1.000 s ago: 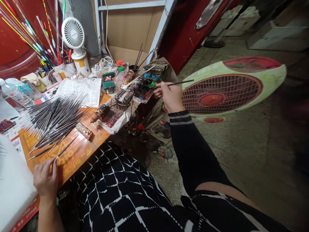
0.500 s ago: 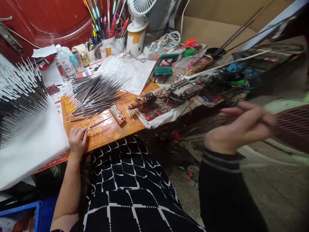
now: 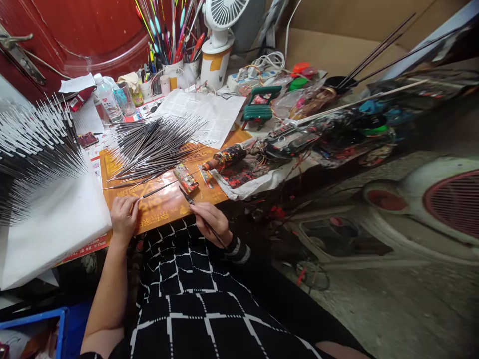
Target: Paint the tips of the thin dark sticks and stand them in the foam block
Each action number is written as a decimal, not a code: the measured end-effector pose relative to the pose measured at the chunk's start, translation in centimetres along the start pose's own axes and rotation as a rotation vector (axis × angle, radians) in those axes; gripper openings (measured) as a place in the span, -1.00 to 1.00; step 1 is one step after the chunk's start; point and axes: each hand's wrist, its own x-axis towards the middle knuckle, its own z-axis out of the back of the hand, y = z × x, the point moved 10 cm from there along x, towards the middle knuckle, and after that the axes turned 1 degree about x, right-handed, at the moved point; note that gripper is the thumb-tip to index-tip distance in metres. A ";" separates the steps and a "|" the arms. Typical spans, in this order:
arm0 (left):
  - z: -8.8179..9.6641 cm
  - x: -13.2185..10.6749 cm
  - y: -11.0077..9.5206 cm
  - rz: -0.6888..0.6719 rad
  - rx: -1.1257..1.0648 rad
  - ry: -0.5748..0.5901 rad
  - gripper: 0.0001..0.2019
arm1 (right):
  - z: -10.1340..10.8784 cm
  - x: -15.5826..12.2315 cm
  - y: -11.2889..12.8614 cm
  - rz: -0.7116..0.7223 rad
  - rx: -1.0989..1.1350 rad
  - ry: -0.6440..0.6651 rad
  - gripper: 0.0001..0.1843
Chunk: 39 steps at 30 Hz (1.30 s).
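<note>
Two bare hands meet near the lower middle of the frame, over a black garment with a white grid. Nearest is the right hand, fingers closed round a slender dark-handled brush with a black tip, pen-fashion, the tip pointing up and left. The left hand, left of centre, pinches the white end of a thin dark tapering stick, which slants up and right above a glossy orange board with yellow lettering. Brush and stick appear apart.

For good control, I judge, the left pinch should stay light but steady on the white end, leaving the dark length uncovered, while the brush arrives at a low slant with its tip barely pressing.

Just beyond, at centre, sits a small oblong block crusted with multicoloured paint; whether the stick's far end touches it is unclear. Behind lies a loose heap of slim dark sticks. Farther back, toward the top, are a printed paper sheet and a white round-headed fan.
</note>
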 end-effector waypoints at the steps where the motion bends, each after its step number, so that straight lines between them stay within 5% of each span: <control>1: 0.0 0.0 0.0 0.000 -0.002 0.002 -0.85 | -0.4 -0.1 -0.2 -0.004 -0.008 -0.002 -0.42; 26: -0.2 0.0 0.1 0.004 -0.008 0.007 -0.85 | -2.0 -0.5 -0.7 -0.051 -0.104 0.007 -0.31; 39: 0.0 0.0 -0.3 -0.034 0.002 -0.010 -0.87 | -1.9 -0.2 -0.7 -0.082 -0.139 -0.003 -0.44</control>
